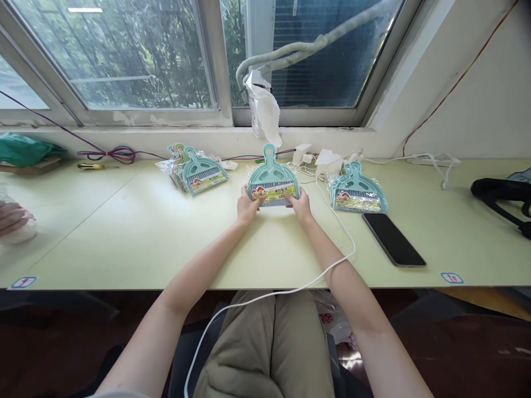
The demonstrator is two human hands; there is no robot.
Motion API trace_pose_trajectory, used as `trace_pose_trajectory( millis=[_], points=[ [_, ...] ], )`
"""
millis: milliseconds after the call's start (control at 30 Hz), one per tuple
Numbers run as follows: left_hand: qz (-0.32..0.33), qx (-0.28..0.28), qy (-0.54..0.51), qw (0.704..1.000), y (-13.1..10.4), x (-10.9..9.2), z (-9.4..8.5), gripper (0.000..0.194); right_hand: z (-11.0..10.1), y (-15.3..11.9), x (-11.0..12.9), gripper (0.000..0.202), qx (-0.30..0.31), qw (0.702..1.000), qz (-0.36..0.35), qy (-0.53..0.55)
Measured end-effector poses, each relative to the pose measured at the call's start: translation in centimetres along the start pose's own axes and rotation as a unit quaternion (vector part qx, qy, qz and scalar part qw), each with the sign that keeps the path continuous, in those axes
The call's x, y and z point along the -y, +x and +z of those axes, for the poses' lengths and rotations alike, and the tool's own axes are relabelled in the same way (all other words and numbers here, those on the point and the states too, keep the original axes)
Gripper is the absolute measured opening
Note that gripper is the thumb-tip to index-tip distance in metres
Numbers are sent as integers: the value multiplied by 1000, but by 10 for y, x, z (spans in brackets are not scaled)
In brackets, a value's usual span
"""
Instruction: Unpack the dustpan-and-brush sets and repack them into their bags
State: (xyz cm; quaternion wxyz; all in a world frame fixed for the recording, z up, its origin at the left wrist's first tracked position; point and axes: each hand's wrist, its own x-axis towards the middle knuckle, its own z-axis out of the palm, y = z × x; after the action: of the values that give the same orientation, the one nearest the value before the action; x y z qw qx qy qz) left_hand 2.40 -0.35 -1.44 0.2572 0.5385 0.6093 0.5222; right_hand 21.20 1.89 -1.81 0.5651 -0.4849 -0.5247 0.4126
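Between my two hands is a light-blue mini dustpan and brush set (271,176) in clear wrapping, with a yellow-green printed label across it. My left hand (248,205) grips its lower left corner, thumb on the label. On the lower right corner, my right hand (300,204) holds it the same way. To the left lies a pile of similar wrapped dustpan sets (203,172), blue on top with green and red handles behind. Another wrapped blue dustpan set (357,190) rests to the right, apart from my hand; whether more lie under it I cannot tell.
A white cable (348,235) runs across my right forearm down to my lap. A black phone (393,239) lies at right, near black straps (498,190). Along the back are a screwdriver (91,166), coiled wires (118,155) and white plugs (329,160). A teal bag (25,149) sits far left.
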Motion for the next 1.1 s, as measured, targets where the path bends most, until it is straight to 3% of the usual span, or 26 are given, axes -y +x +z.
trace_pose_trajectory(
  millis=[200, 600, 967, 1100],
  points=[
    [7, -7, -46, 999, 3, 4, 0, 38, 1, 0, 1, 54, -4, 1000, -8, -23],
    [6, 7, -111, 994, 1, -2, 0, 33, 0, 5, -3, 43, -27, 999, -9, -37],
    [12, -21, -76, 997, 0, -4, 1, 32, 4, 2, -3, 52, -41, 999, 6, -7],
    [27, -49, -46, 997, 3, -5, -4, 30, 4, 1, 2, 52, -8, 1000, 5, 21]
  ],
)
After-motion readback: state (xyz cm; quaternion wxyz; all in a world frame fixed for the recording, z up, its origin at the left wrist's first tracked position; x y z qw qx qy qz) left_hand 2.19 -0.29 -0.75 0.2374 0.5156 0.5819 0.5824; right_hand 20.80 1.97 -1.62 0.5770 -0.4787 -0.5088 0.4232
